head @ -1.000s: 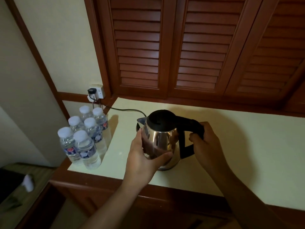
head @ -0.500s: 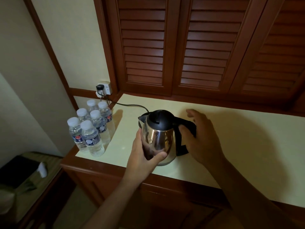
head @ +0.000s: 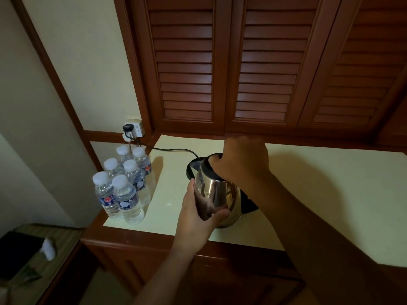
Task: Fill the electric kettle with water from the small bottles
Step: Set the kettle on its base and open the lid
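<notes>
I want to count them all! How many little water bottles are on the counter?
6 small water bottles, all capped, in a cluster at the counter's left end: two in front, two in the middle, two nearest the wall socket. None looks hidden.

Dark reddish-brown louvred doors (head: 259, 62) filled the upper middle and upper right of the frame, their slats catching a faint sheen in dim light. To the upper left rose a cream wall (head: 88, 51), crossed by a slanting wooden trim strip (head: 55, 69). A white wall socket (head: 134, 129) with a black plug sat at the wall's foot, left of centre. A pale cream countertop (head: 330, 183) spread across the middle and right, edged below by a wooden cabinet front (head: 136, 249). In the lower left corner stood a lower wooden surface (head: 55, 234) with a dark object and something small and white on it, too blurred to identify.
</notes>
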Motion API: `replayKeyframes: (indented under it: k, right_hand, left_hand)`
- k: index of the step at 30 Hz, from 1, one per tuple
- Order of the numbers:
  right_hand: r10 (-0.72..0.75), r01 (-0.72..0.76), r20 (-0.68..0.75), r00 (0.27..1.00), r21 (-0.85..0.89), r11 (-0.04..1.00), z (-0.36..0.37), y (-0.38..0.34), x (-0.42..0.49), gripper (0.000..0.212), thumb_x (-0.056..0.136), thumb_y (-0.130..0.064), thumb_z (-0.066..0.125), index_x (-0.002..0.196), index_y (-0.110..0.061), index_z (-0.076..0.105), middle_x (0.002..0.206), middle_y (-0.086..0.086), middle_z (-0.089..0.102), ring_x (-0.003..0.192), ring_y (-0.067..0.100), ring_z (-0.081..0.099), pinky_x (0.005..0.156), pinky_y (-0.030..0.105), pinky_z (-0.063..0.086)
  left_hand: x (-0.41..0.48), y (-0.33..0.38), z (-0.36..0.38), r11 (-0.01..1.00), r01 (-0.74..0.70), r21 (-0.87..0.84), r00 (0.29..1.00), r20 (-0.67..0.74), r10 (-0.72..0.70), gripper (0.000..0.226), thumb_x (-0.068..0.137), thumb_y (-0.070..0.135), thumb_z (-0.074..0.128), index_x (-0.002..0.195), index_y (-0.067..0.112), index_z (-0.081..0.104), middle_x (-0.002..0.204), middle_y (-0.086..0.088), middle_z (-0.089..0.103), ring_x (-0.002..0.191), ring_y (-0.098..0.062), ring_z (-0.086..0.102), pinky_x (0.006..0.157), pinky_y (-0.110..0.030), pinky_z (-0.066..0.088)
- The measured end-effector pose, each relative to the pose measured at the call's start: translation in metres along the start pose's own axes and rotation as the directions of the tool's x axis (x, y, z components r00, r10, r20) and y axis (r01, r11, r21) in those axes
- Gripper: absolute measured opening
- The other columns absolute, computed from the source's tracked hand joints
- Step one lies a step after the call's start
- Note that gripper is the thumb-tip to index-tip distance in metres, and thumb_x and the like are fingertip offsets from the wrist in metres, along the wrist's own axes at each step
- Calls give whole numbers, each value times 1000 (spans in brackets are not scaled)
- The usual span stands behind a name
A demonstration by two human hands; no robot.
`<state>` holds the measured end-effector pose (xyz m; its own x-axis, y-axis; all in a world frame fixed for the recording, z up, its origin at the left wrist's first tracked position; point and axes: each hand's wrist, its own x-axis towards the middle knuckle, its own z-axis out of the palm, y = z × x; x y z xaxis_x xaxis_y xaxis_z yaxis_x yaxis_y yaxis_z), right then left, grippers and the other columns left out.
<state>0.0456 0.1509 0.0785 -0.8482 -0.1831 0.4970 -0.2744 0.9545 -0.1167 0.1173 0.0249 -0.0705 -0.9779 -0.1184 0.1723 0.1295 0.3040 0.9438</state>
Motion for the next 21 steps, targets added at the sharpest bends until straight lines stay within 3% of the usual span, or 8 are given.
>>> replayKeyframes:
  k: [3, 5, 8, 12, 14, 17, 19, 21]
  right_hand:
    - [29, -26, -62, 998, 39, 999, -3, 3, -4, 38, 89, -48, 56, 62, -22, 48, 54, -8, 46, 49, 7, 42, 63, 26, 35]
    - [161, -144, -68, 985, 207, 968, -10, 11, -9, 30, 93, -46, 55, 73, -24, 56, 61, -8, 55, 54, 6, 52, 58, 22, 37]
    - [403, -364, 53, 914, 546, 754, -19, 34, -25, 23, 99, -37, 51, 84, -24, 63, 74, -6, 62, 68, 10, 60, 59, 24, 38]
    - [549, -423, 86, 831, 739, 524, -12, 53, -58, 29, 103, -26, 44, 93, -17, 70, 88, -2, 70, 87, 17, 65, 73, 28, 47]
    - [560, -400, 61, 826, 764, 506, -3, 56, -72, 28, 104, -28, 45, 98, -20, 71, 92, -6, 71, 90, 11, 65, 73, 24, 45]
    - [567, -288, -110, 816, 774, 564, 14, 56, -97, 24, 105, -27, 47, 110, -22, 70, 103, -9, 68, 98, -3, 60, 80, 16, 43]
    - [571, -232, -214, 793, 760, 607, 29, 51, -120, 22, 104, -27, 48, 113, -22, 66, 107, -8, 65, 101, -2, 58, 84, 15, 43]
    - [547, -216, -226, 806, 748, 628, 46, 40, -143, 20, 101, -30, 48, 114, -26, 63, 109, -8, 62, 104, 0, 57, 85, 16, 45]
  left_hand:
    - [1, -2, -1, 1000, -13, -10, 1000, 4, 13, 123, 69, 66, 87, 161, 53, 7, 163, 24, 35, 151, -9, 37, 120, -38, 42]
    - [2, -1, -1, 1000, -14, -14, 1000, 11, 14, 123, 66, 69, 86, 162, 50, 10, 160, 24, 39, 150, -9, 40, 121, -43, 43]
    - [3, -4, -2, 999, -34, -27, 999, 29, 35, 120, 69, 65, 87, 163, 44, 15, 161, 19, 42, 149, -10, 43, 117, -47, 48]
    - [5, -7, -1, 997, -61, -54, 997, 37, 63, 114, 72, 62, 88, 162, 40, 22, 160, 15, 44, 147, -12, 45, 112, -50, 52]
    - [6, -9, 0, 995, -75, -60, 997, 33, 77, 113, 73, 60, 88, 162, 39, 22, 160, 15, 43, 147, -12, 45, 112, -49, 52]
    - [4, -11, 0, 993, -104, -61, 994, 23, 106, 108, 74, 55, 88, 161, 40, 25, 158, 16, 43, 146, -10, 44, 112, -44, 53]
    - [2, -11, -1, 990, -119, -69, 993, 4, 120, 106, 74, 60, 86, 159, 40, 26, 158, 15, 41, 146, -9, 44, 112, -37, 52]
    - [0, -12, -2, 991, -106, -77, 994, -43, 103, 105, 77, 67, 79, 161, 36, 23, 164, 14, 32, 148, -3, 40, 111, -24, 49]
